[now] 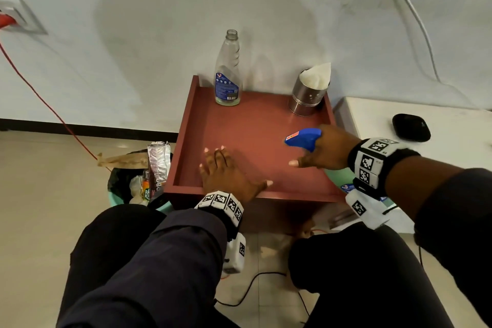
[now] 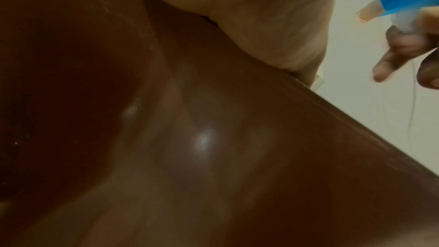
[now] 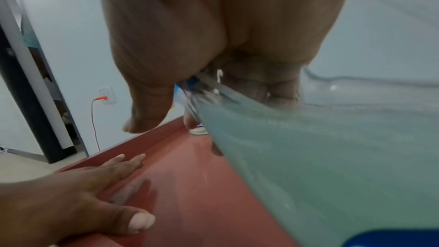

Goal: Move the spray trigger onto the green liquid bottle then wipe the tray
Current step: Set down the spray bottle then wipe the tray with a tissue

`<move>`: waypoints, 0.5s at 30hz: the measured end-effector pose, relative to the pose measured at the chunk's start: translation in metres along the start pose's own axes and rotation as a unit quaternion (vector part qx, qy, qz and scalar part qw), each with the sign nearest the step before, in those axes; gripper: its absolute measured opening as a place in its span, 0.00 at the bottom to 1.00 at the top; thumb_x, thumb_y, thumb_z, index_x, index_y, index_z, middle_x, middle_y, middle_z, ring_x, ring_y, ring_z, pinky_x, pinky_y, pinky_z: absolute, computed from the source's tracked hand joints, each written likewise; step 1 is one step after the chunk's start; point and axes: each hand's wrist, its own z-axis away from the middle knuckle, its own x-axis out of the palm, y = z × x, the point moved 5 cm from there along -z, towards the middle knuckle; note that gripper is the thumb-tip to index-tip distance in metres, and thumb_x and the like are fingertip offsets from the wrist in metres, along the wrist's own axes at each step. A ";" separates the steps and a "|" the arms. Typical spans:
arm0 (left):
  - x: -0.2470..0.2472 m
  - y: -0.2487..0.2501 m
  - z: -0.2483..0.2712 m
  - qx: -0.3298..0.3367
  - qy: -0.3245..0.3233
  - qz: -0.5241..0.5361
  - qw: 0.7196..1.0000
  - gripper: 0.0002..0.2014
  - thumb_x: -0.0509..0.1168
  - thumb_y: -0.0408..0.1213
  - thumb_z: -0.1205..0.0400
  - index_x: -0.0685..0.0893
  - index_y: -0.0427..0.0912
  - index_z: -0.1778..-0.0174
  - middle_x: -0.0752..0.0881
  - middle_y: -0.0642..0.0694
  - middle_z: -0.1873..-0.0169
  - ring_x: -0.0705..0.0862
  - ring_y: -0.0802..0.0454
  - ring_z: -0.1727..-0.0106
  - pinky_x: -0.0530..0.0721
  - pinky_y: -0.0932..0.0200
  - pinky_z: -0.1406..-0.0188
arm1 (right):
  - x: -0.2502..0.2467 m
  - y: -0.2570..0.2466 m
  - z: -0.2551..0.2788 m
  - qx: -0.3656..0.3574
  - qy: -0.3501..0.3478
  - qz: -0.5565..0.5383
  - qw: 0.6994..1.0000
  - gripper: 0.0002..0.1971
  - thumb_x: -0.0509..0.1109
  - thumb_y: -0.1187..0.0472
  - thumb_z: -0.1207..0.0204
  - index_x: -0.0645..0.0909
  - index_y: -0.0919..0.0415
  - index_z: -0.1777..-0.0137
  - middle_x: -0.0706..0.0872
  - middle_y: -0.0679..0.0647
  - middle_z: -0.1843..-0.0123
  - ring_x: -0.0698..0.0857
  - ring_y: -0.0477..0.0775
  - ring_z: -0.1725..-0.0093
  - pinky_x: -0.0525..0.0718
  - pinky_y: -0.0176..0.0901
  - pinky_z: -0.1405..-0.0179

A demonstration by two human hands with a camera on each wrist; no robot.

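Observation:
My right hand grips the neck of the green liquid bottle over the right side of the red-brown tray. The blue spray trigger sits on top of that bottle with its nozzle pointing left, and it also shows as the blue trigger in the left wrist view. The index finger sticks out below the trigger. My left hand lies flat on the tray floor near the front edge, fingers straight. An empty clear bottle without a cap stands at the tray's back left.
A steel cup holding white tissue stands at the tray's back right. A bin full of rubbish sits on the floor to the left. A red cable runs from a wall socket. A black case lies on the white table at right.

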 end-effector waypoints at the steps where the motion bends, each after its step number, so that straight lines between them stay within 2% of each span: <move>1: 0.000 0.000 0.000 -0.003 -0.002 0.005 1.000 0.79 0.55 0.90 0.46 0.44 0.34 0.10 0.50 0.39 0.09 0.39 0.36 0.09 0.47 0.33 0.12 | 0.002 -0.001 0.000 0.001 -0.006 -0.011 1.000 0.28 0.76 0.38 0.27 0.79 0.40 0.27 0.89 0.43 0.44 0.84 0.46 0.53 0.80 0.37 0.43; 3: -0.001 0.000 0.001 -0.010 -0.004 0.014 1.000 0.81 0.57 0.90 0.48 0.43 0.35 0.10 0.50 0.39 0.09 0.38 0.36 0.09 0.45 0.34 0.11 | 0.000 -0.005 -0.001 0.012 0.000 -0.021 1.000 0.24 0.79 0.36 0.32 0.82 0.34 0.37 0.84 0.42 0.61 0.82 0.45 0.61 0.77 0.38 0.52; 4: -0.001 0.000 0.001 -0.013 -0.004 0.018 1.000 0.81 0.58 0.90 0.49 0.42 0.35 0.10 0.50 0.39 0.09 0.38 0.36 0.09 0.45 0.34 0.11 | -0.001 -0.007 -0.003 0.015 0.008 -0.016 1.000 0.27 0.79 0.35 0.34 0.81 0.35 0.34 0.80 0.42 0.65 0.81 0.45 0.62 0.75 0.37 0.53; 6: -0.003 0.000 0.002 -0.017 -0.004 0.025 1.000 0.82 0.60 0.89 0.49 0.42 0.35 0.10 0.50 0.39 0.09 0.39 0.36 0.09 0.44 0.35 0.11 | -0.005 -0.011 -0.007 0.013 0.015 -0.001 1.000 0.36 0.80 0.34 0.35 0.78 0.40 0.26 0.77 0.40 0.66 0.80 0.47 0.58 0.73 0.36 0.52; 7: -0.003 0.000 0.001 -0.019 -0.007 0.028 0.999 0.81 0.62 0.88 0.49 0.41 0.35 0.10 0.50 0.39 0.09 0.39 0.36 0.09 0.44 0.36 0.11 | -0.007 -0.013 -0.009 0.017 0.009 -0.006 1.000 0.37 0.81 0.35 0.36 0.78 0.42 0.27 0.78 0.39 0.64 0.81 0.48 0.56 0.74 0.36 0.52; 9: -0.003 0.000 0.000 -0.025 -0.016 0.032 0.999 0.81 0.66 0.86 0.47 0.40 0.35 0.11 0.49 0.39 0.09 0.40 0.35 0.09 0.43 0.36 0.11 | -0.008 -0.015 -0.013 0.022 -0.010 -0.023 0.999 0.31 0.83 0.37 0.38 0.82 0.43 0.35 0.80 0.38 0.62 0.83 0.48 0.54 0.75 0.36 0.54; 10: -0.003 0.000 -0.001 -0.031 -0.019 0.033 0.999 0.80 0.68 0.84 0.46 0.40 0.35 0.11 0.49 0.39 0.09 0.39 0.35 0.09 0.43 0.37 0.11 | -0.010 -0.016 -0.014 0.023 -0.015 -0.019 0.999 0.27 0.83 0.37 0.38 0.82 0.41 0.40 0.80 0.39 0.62 0.83 0.48 0.55 0.75 0.36 0.56; 11: -0.004 0.000 -0.003 -0.038 -0.020 0.035 0.998 0.80 0.71 0.82 0.45 0.39 0.35 0.11 0.49 0.38 0.09 0.39 0.35 0.09 0.44 0.36 0.11 | -0.011 -0.016 -0.017 0.022 -0.013 -0.006 1.000 0.26 0.82 0.36 0.38 0.81 0.38 0.41 0.80 0.40 0.64 0.83 0.49 0.56 0.75 0.35 0.57; 13: -0.007 0.001 -0.006 -0.051 -0.021 0.044 0.998 0.80 0.75 0.78 0.45 0.40 0.34 0.11 0.49 0.38 0.09 0.38 0.34 0.10 0.44 0.36 0.11 | -0.014 -0.015 -0.025 0.021 -0.003 0.019 1.000 0.35 0.80 0.32 0.38 0.78 0.39 0.30 0.79 0.42 0.65 0.84 0.50 0.56 0.78 0.38 0.53; 14: -0.009 0.002 -0.009 -0.054 -0.020 0.049 0.997 0.79 0.76 0.77 0.44 0.40 0.34 0.11 0.49 0.38 0.09 0.37 0.34 0.10 0.44 0.36 0.11 | -0.016 -0.012 -0.030 0.034 0.005 0.031 0.999 0.38 0.80 0.32 0.39 0.77 0.41 0.29 0.80 0.42 0.64 0.84 0.52 0.55 0.80 0.40 0.49; 15: -0.013 0.003 -0.012 -0.055 -0.020 0.053 0.997 0.79 0.77 0.76 0.44 0.40 0.34 0.11 0.49 0.37 0.09 0.37 0.34 0.10 0.44 0.36 0.11 | -0.019 -0.008 -0.034 0.051 0.009 0.033 0.998 0.38 0.81 0.31 0.41 0.79 0.45 0.31 0.83 0.43 0.62 0.86 0.52 0.54 0.83 0.43 0.47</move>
